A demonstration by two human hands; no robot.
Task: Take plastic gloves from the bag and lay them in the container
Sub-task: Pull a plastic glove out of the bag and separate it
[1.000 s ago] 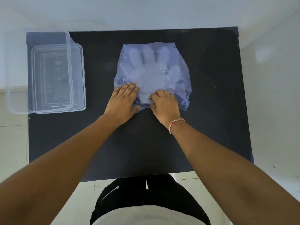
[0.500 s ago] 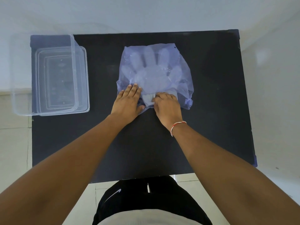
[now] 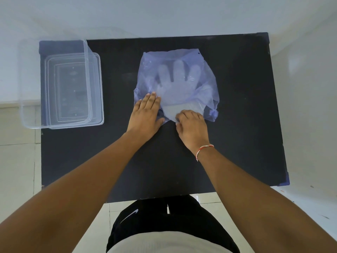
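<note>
A thin bluish plastic bag (image 3: 204,70) lies flat in the middle of the black table (image 3: 237,143). Inside it a stack of clear plastic gloves (image 3: 179,86) shows through, fingers pointing away from me. My left hand (image 3: 145,115) lies flat on the bag's near left corner, fingers together, pressing it down. My right hand (image 3: 193,126) is at the bag's near edge, its fingertips pinching the cuff end of the gloves (image 3: 182,109). A clear rectangular plastic container (image 3: 54,84) stands open at the table's far left, partly over the edge.
The container's clear lid (image 3: 97,88) lies under or beside it on the right. White floor tiles surround the table. My legs stand at the table's near edge.
My right hand has drawn back slightly toward me with the gloves' cuff, so the cuff now shows at the bag's mouth. My left hand keeps pressing the bag.
</note>
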